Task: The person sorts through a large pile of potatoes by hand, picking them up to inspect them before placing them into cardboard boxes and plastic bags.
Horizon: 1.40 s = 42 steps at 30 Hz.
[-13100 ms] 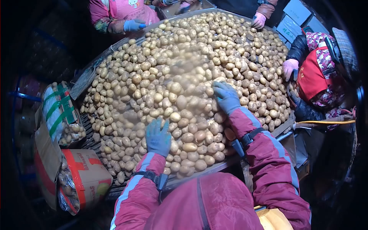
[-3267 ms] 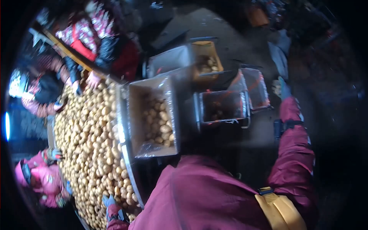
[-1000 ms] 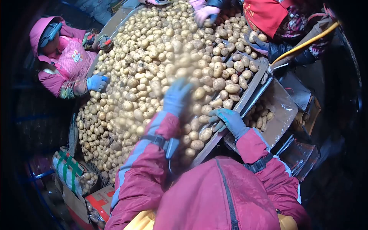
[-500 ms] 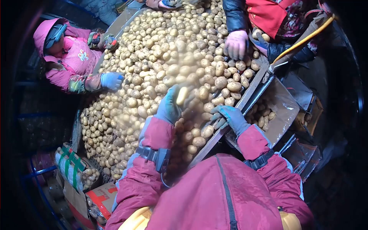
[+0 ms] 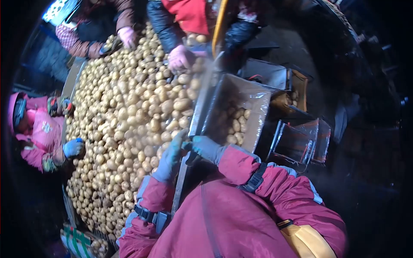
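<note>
1. Head view: the person's left hand (image 5: 169,160), in a blue-grey glove, was at the near edge of the metal-rimmed desk (image 5: 199,112), fingers stretched forward.
2. Their right hand (image 5: 207,148), in a similar glove with a green tinge, came across from the right, fingers bent toward the left one.
3. Both sets of fingertips were close together, seeming to overlap; I could not tell whether they pinched anything.
4. Rounded, pale tan potatoes (image 5: 122,114) lay in a broad heap, from just beside the left hand to well ahead of it and leftward.
5. Just beyond the right hand, outside the rim, stood an open brown cardboard box (image 5: 257,112) lined with clear plastic, with more potatoes inside.
6. Ahead of both hands, a co-worker's pink-gloved hand (image 5: 180,58) was at the heap, near a red apron (image 5: 189,15).
7. Well to the left, a co-worker's blue-gloved hand (image 5: 73,147) was at the heap's edge.
</note>
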Each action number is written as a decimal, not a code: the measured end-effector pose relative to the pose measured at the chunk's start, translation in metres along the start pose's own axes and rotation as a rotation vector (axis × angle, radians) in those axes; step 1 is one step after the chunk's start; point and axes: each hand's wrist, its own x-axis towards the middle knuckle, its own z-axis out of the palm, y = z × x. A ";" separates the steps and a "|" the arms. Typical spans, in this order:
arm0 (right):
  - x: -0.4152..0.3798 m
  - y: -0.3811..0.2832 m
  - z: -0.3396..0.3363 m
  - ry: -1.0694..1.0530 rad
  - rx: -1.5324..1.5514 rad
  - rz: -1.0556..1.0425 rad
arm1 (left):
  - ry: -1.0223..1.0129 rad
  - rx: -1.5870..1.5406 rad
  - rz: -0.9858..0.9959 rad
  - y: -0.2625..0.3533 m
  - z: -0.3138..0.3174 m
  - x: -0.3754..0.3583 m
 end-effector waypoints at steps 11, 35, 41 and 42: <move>-0.102 0.043 -0.186 0.473 0.228 -0.271 | -0.033 -0.495 -0.058 -0.025 0.052 0.006; -0.017 -0.005 -0.054 0.012 0.042 -0.044 | 0.633 -0.423 -0.235 -0.081 -0.078 -0.051; -0.003 0.010 -0.029 0.038 0.048 -0.006 | 0.605 -0.436 -0.264 -0.075 -0.098 -0.004; -0.002 0.012 -0.026 0.024 0.078 0.018 | 0.585 -0.263 -0.237 -0.073 -0.098 0.011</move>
